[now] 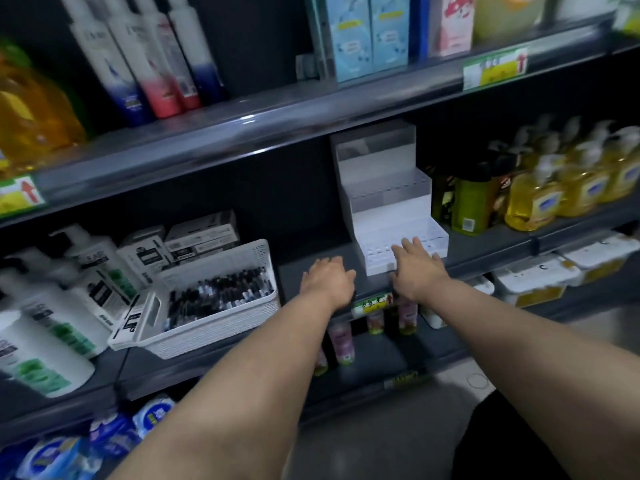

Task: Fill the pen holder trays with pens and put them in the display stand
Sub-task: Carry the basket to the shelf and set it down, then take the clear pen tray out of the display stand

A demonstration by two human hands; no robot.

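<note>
A white stepped display stand (381, 188) stands on the middle shelf, with perforated pen holder trays on its steps. The lowest tray (377, 256) shows rows of empty holes. My right hand (417, 268) lies flat on that tray's front, fingers spread. My left hand (327, 280) rests palm down on the dark shelf just left of the stand, fingers curled, holding nothing that I can see. A white plastic basket (221, 317) full of black pens (218, 292) sits further left on the same shelf.
White pump bottles (52, 306) and boxed goods (194, 240) crowd the shelf's left end. Yellow soap bottles (554, 188) and a green bottle (472, 206) stand right of the stand. Upper shelf edge (277, 133) overhangs. Small bottles (341, 341) sit below.
</note>
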